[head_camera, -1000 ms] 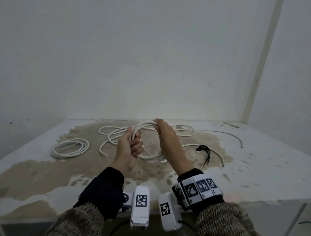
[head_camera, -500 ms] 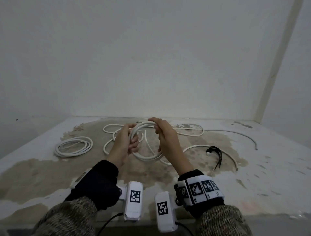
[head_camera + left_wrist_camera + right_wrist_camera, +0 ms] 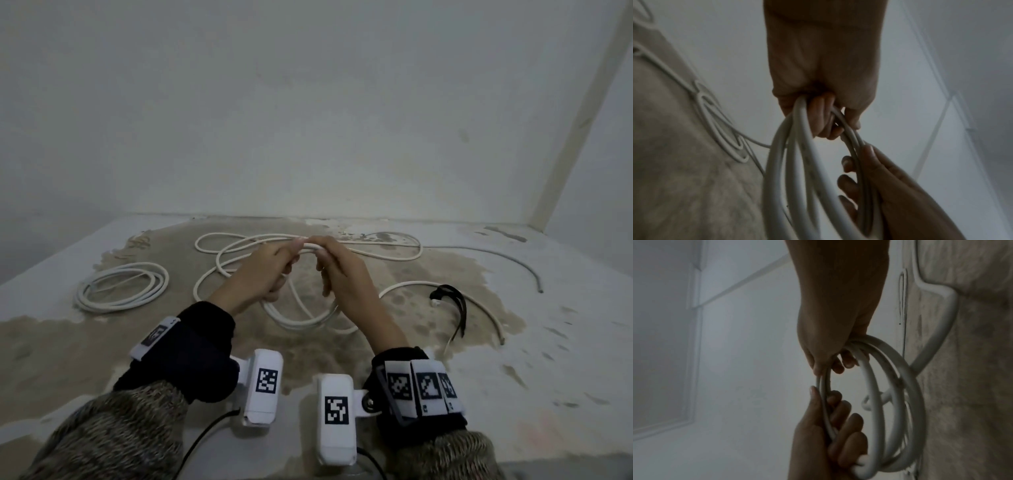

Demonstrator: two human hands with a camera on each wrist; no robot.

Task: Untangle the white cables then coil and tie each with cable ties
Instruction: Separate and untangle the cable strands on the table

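A finished coil (image 3: 121, 286) lies near the desk's (image 3: 565, 342) left edge. Left hand (image 3: 255, 277) and right hand (image 3: 346, 279) both grip a half-wound cable (image 3: 301, 317), held above mid-desk. Black ties (image 3: 452, 305) lie right, with open desk beyond. Wrist tags carry only square codes

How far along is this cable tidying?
About a third in, by the look of it. One coiled cable lies at the left; whether it is tied cannot be seen. The left hand and right hand hold a half-wound coil. Loose cable remains, and the black ties lie untouched.
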